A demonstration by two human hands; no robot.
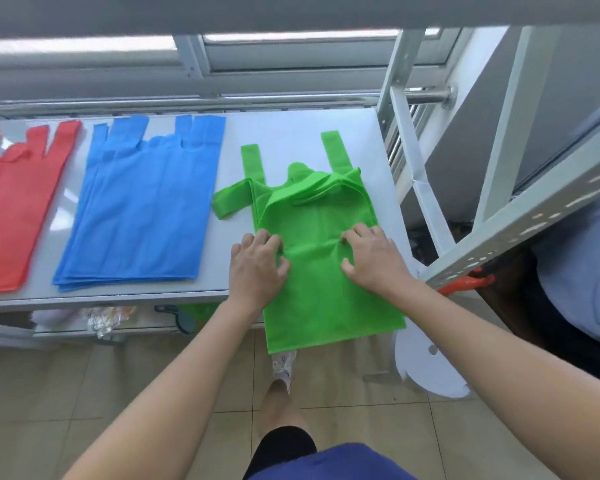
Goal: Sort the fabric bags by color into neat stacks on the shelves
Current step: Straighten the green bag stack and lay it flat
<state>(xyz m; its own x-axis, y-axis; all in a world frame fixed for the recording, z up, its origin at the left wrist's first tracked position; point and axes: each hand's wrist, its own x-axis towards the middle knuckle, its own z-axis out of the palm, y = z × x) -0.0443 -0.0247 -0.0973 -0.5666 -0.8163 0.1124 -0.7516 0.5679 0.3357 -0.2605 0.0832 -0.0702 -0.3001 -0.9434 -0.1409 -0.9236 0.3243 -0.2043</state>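
Three colour piles lie on the grey shelf (222, 289). A red stack (11, 209) is at the far left and a blue stack (142, 206) sits beside it. At the right, green bags (326, 289) overhang the front edge, with loose handles folded at the top. My left hand (257, 265) pinches the green fabric at its left edge, fingers curled into a fold. On the bag's right side my right hand (371, 258) bunches the cloth under bent fingers.
A slanted perforated metal upright (520, 233) crosses close to the right of my right arm. A lower shelf (84, 327) holds small packets and a dark object. A white round stool (430, 368) stands on the tiled floor at the right.
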